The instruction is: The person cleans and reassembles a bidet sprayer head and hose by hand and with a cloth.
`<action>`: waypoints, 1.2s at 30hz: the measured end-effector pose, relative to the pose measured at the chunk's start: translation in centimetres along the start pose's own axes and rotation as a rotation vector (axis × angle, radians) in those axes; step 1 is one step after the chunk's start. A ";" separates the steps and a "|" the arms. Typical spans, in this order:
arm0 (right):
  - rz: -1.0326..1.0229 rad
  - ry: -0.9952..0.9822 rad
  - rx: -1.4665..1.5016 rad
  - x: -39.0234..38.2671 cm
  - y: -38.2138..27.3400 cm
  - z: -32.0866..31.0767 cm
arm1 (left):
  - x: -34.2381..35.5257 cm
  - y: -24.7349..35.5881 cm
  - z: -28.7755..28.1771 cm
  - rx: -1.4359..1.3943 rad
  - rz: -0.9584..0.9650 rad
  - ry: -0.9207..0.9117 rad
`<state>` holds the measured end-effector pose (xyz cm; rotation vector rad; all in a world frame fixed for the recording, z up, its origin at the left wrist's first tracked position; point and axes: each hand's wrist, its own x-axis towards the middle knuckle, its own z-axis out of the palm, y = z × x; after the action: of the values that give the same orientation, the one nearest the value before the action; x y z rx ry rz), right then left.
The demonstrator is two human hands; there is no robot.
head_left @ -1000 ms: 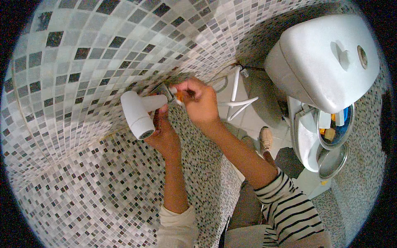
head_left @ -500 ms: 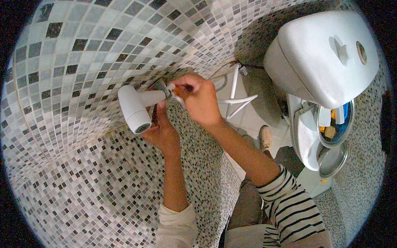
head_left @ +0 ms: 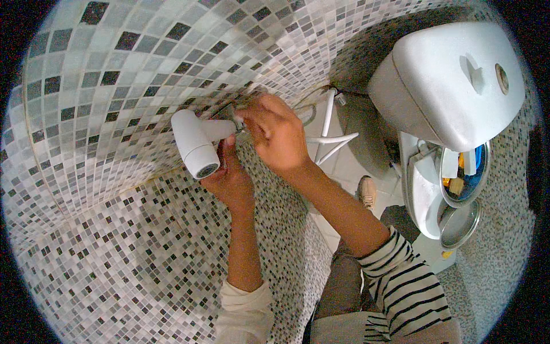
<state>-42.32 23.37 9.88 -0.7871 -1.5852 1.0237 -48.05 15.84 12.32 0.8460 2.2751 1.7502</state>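
A white hair dryer (head_left: 193, 143) lies close to the mosaic-tiled wall, its dark-ended barrel tilted downward and its handle pointing right. From below, my left hand (head_left: 232, 180) is closed around the handle; its fingers are partly hidden behind the dryer. My right hand (head_left: 278, 135) is closed at the handle's end, its fingertips pinched together there. Whatever small part lies between those fingertips is mostly covered. A flat grey piece (head_left: 226, 113) shows between the handle and the wall.
At right stands a white cistern-like tank (head_left: 441, 80) with a round button. Below it, a round clear container (head_left: 484, 172) holds yellow, blue and white items beside a round lid (head_left: 460, 223). White tubing (head_left: 329, 137) stands beyond my right forearm.
The hair dryer has shifted slightly right and up in view, with my left hand on it. My right hand's fingers have curled differently at the handle's end.
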 end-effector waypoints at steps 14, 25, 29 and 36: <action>0.029 -0.056 0.009 -0.5 -0.4 -0.6 | -0.1 -0.3 -0.2 0.044 0.025 0.007; -0.049 -0.109 -0.079 1.0 -0.4 -1.0 | 0.0 -0.6 0.1 -0.099 -0.001 0.020; -0.103 -0.105 -0.097 1.0 -0.2 -0.6 | -0.1 -0.5 -0.4 0.043 0.011 -0.007; -0.222 -0.124 -0.132 1.3 -0.3 0.0 | 0.0 -0.2 -0.4 0.025 -0.048 -0.015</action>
<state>-42.59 24.38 10.72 -0.6281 -1.8169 0.8268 -48.25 15.49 12.27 0.7991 2.2929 1.6932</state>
